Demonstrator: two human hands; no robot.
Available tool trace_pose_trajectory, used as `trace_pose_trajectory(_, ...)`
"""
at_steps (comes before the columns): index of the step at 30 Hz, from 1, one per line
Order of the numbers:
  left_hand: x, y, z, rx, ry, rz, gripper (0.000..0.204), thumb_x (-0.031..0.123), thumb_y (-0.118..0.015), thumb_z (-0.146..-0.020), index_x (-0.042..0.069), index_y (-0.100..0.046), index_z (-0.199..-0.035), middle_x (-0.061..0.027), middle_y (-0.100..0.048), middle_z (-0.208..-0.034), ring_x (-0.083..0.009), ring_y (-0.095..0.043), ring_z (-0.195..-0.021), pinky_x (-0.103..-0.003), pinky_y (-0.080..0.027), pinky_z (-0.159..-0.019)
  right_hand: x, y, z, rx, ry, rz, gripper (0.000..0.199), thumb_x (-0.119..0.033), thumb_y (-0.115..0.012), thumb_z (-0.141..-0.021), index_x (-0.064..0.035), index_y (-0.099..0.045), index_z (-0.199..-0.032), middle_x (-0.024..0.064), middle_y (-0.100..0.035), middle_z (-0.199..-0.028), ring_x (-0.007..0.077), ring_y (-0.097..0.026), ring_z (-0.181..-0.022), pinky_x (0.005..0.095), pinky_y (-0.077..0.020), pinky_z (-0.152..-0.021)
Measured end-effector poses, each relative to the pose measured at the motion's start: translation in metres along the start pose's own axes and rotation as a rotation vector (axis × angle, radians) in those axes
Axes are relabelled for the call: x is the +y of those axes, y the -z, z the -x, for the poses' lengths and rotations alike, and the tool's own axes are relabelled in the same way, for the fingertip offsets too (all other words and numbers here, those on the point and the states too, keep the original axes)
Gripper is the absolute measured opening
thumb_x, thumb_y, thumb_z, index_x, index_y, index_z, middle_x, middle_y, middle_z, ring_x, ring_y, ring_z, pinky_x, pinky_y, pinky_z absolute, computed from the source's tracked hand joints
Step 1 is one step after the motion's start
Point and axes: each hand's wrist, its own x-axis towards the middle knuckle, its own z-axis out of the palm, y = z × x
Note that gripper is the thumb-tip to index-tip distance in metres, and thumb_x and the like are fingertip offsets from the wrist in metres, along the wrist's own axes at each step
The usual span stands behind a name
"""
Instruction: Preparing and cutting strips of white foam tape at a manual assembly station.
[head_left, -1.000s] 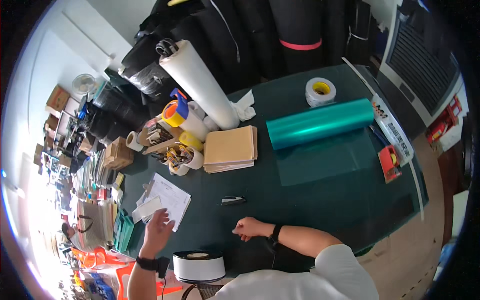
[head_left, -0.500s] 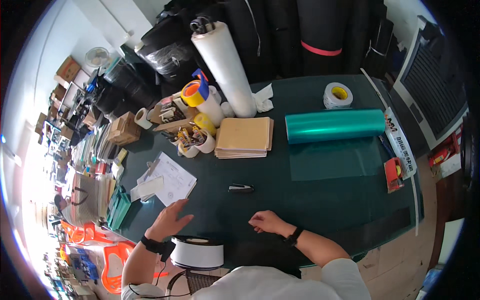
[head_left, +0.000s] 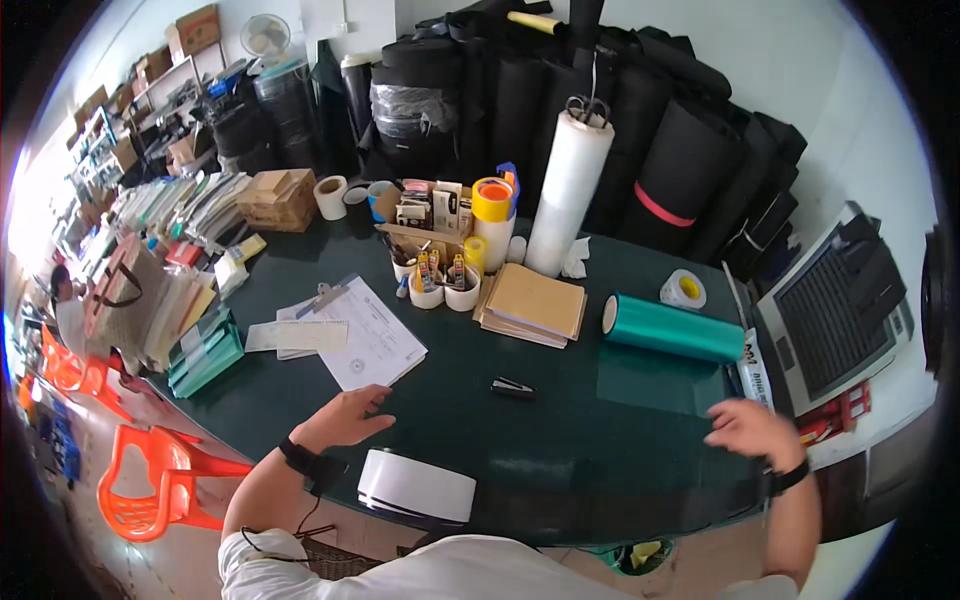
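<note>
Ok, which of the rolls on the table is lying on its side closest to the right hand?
The teal film roll, lying flat just beyond the right hand. The tall clear wrap roll stands upright, and the white roll sits by the left hand.

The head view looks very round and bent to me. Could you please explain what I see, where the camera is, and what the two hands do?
The camera sits on a person's head and looks down; its wide lens bends straight edges. No machine is here, only two bare hands. The left hand rests flat on the dark green table, near a clipboard with papers. The right hand touches the edge of a green film sheet unrolled from a green roll; whether its fingers pinch it is unclear. A small black stapler lies between the hands, and a white roll at the near edge.
</note>
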Motion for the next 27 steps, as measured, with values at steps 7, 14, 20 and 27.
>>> trace_pose_trajectory(7, -0.098, -0.008, -0.028, 0.272, 0.171, -0.038, 0.054, 0.028, -0.071, -0.091, 0.004, -0.052, -0.136, -0.0168, -0.064, -0.121, -0.0303, -0.063, -0.108, -0.04, -0.052, -0.093, -0.149, 0.129, 0.034, 0.643, 0.308, 0.461, 0.038, -0.011, -0.076, -0.079, 0.0008, -0.062, -0.113, 0.0078, -0.066, -0.084, 0.0142, -0.063, -0.072, 0.0289, -0.0516, -0.066)
trace_pose_trajectory(14, -0.156, -0.074, -0.046, 0.873, 0.145, -0.313, 0.071, 0.03, -0.075, -0.082, 0.002, -0.045, -0.141, -0.0262, -0.048, -0.14, -0.0427, -0.041, -0.134, -0.05, -0.033, -0.112, -0.277, 0.111, -0.066, 0.621, 0.66, 0.459, 0.037, -0.012, -0.073, -0.085, -0.0033, -0.062, -0.119, 0.0073, -0.067, -0.081, 0.0127, -0.062, -0.071, 0.0284, -0.0512, -0.066)
trace_pose_trajectory(20, -0.153, -0.104, -0.032, 0.82, 0.358, -0.384, 0.088, 0.045, -0.071, -0.083, 0.0, -0.032, -0.148, -0.0287, -0.035, -0.15, -0.0433, -0.027, -0.144, -0.051, -0.017, -0.12, -0.335, 0.042, -0.223, 0.457, 0.647, 0.365, 0.051, -0.026, -0.076, -0.081, -0.008, -0.063, -0.127, 0.0225, -0.07, -0.109, 0.0309, -0.07, -0.099, 0.0395, -0.0544, -0.085)
trace_pose_trajectory(27, -0.136, -0.102, -0.037, 0.73, 0.442, -0.416, 0.094, 0.051, -0.069, -0.083, -0.002, -0.029, -0.15, -0.026, -0.034, -0.152, -0.0397, -0.026, -0.145, -0.051, -0.013, -0.122, -0.334, -0.04, -0.392, 0.451, 0.741, 0.37, 0.061, -0.031, -0.079, -0.077, -0.0097, -0.059, -0.13, 0.0237, -0.067, -0.115, 0.039, -0.064, -0.107, 0.044, -0.0516, -0.093)
